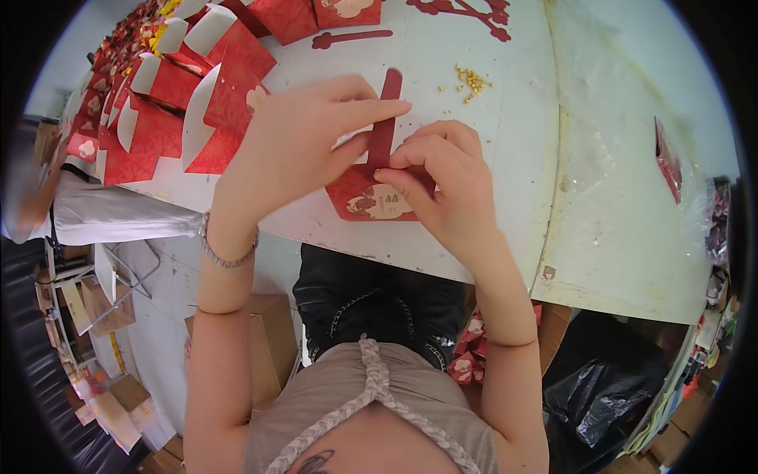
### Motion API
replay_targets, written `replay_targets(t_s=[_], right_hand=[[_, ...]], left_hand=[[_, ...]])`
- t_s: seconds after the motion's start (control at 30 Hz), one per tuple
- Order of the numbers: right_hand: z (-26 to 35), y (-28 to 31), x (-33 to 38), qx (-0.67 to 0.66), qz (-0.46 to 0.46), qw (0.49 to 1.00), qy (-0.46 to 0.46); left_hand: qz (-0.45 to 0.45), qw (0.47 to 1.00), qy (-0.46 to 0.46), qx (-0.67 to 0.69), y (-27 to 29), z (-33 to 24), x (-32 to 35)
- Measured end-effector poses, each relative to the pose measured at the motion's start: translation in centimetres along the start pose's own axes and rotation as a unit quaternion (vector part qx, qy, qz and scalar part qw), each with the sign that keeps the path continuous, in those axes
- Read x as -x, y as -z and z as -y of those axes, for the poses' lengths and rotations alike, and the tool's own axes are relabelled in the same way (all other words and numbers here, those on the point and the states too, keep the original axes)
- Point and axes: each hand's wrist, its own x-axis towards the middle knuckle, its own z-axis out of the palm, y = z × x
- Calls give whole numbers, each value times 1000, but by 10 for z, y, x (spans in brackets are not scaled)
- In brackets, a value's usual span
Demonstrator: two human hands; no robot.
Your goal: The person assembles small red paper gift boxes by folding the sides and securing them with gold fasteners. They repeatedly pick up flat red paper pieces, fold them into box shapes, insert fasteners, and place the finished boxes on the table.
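A red paper box [347, 197] with a cream printed label lies at the table's front edge, between my hands. From it a dark red paper strip [384, 130] with a rounded end stands out away from me. My left hand [304, 134] is closed around the strip, its index finger laid across it and the thumb lower down. My right hand [452, 178] pinches thumb and index finger at the strip's lower end, on the box's upper edge. Whatever is between those fingertips is hidden. Small gold fasteners [472, 81] lie in a loose pile beyond my right hand.
Several red paper boxes [233, 103] with white insides crowd the table's left. Dark red strips with flower-shaped ends [351, 38] lie at the back. Clear plastic sheeting [608, 118] covers the right side. Under the table are a cardboard box [272, 340] and a black plastic bag [604, 379].
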Motion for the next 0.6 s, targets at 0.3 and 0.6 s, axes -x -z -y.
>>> replay_targets(t_s=[0.3,0.6], right_hand=[[-2,-5,10,31,-42,996,76],[-1,-4,14,29,-32,998,52]], left_hand=[[-121,916,268,272,-17,-32,37],[-167,892,221,357,-33,-31,44]])
